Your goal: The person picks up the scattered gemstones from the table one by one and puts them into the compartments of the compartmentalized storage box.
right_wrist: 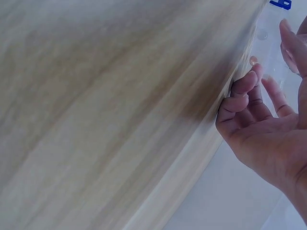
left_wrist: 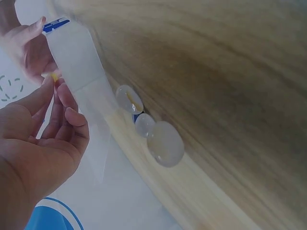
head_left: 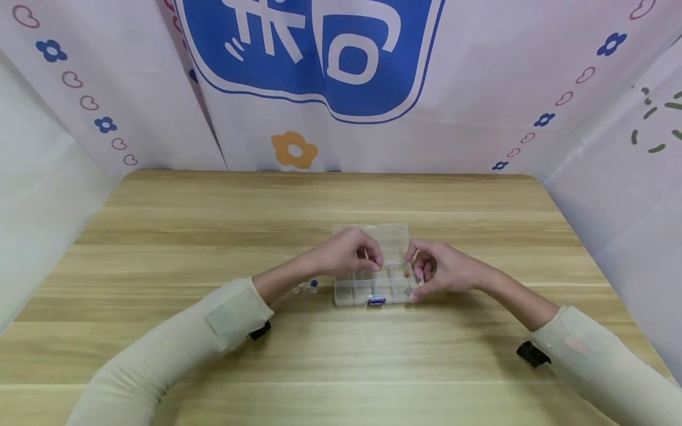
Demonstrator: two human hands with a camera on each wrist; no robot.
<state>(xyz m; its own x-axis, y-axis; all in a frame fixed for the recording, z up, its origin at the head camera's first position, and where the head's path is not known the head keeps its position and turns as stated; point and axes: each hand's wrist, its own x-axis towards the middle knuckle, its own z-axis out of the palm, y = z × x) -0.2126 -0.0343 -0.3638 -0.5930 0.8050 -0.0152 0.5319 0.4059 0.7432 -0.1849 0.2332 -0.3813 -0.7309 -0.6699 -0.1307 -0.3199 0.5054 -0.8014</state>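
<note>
A clear plastic compartment box (head_left: 346, 294) with a blue latch (head_left: 376, 301) lies on the table, its lid (head_left: 394, 236) raised at the back. Over its middle compartments my left hand (head_left: 348, 251) pinches a small yellow-orange piece (left_wrist: 54, 76) between thumb and fingertips. My right hand (head_left: 444, 266) grips the box's right end, thumb at the front corner and index finger at the back. One right-hand compartment contains a small orange-brown piece (head_left: 407, 273); a greyish piece (head_left: 408, 291) shows in the compartment in front of it. Fingers partly hide the other compartments.
Left of the box, by my left wrist, several small whitish rounded pieces (left_wrist: 165, 143) lie on the wooden table (head_left: 341, 367), with a blue piece (head_left: 314, 283) among them. A printed white cloth (head_left: 373, 148) hangs behind the table's far edge.
</note>
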